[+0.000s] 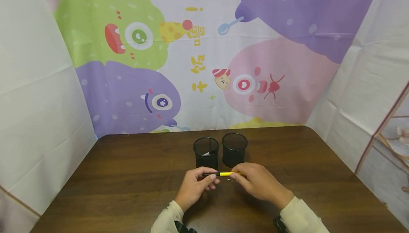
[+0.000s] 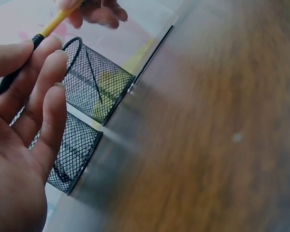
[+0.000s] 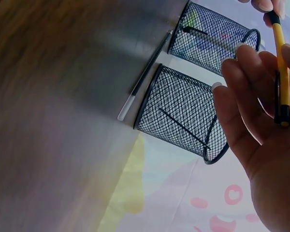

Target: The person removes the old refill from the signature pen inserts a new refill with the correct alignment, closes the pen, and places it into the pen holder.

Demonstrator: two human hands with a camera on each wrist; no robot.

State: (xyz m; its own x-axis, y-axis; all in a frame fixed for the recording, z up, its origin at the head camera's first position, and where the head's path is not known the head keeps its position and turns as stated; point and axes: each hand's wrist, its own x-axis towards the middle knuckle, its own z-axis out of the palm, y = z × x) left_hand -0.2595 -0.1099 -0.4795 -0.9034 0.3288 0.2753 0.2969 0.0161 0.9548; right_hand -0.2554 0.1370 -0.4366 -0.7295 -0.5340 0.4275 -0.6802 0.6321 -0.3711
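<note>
A yellow pen (image 1: 226, 173) with a black grip and a black clip is held level between both hands above the table. My left hand (image 1: 195, 185) pinches its black end between thumb and fingers. On the yellow clip end, the thumb and fingers of my right hand (image 1: 257, 183) have hold. Just beyond the hands stand two black mesh pen cups, the left cup (image 1: 206, 158) and the right cup (image 1: 234, 151). Inside the left cup leans a pen (image 3: 208, 37). Another dark pen (image 3: 145, 77) with a clear end lies on the table beside the cups.
The brown wooden table (image 1: 134, 187) has its far edge against a cartoon-print cloth (image 1: 198, 112). White cloth walls (image 1: 41, 101) rise on both sides. At the far right is a brown rack-like frame (image 1: 383, 130).
</note>
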